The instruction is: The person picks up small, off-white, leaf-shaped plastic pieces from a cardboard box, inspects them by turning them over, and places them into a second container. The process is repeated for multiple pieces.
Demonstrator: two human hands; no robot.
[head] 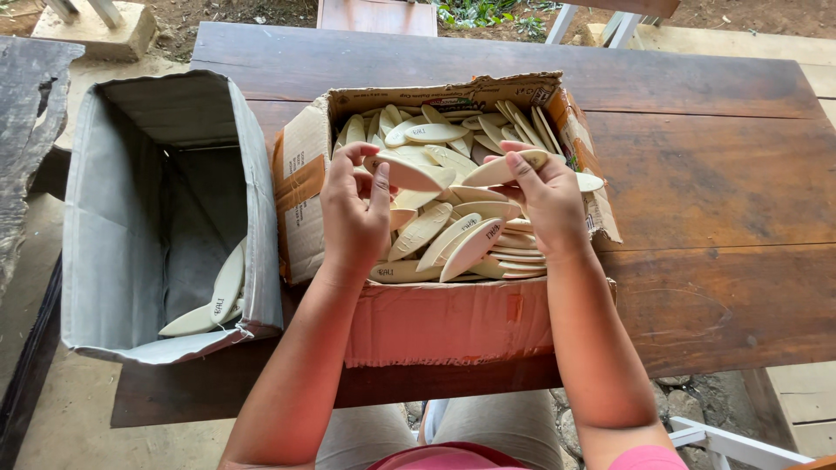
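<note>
Your left hand (355, 209) hovers over the near-left part of the cardboard box (305, 191), palm turned away from you, wrist bent back, fingers curled around one pale wooden oval piece (405, 174) pinched between thumb and fingertips. That piece points toward the middle of the box, lying nearly flat above the pile.

Your right hand (549, 204) is over the right side of the same box, forearm rising from the near edge, fingers bent at the knuckles and closed on a second oval piece (505, 168). This one tilts up toward the box's far-right corner. The two held pieces are near each other over the box's centre, but not touching.

Below both hands the box is heaped with more oval pieces (453, 239), overlapping at all angles.

The box sits on a dark wooden table (714, 174), its near wall overhanging the table's edge toward your lap. Just left of the box stands a grey open bag (113, 209), touching the box's left wall; a few oval pieces (218, 300) lie in its near corner.
</note>
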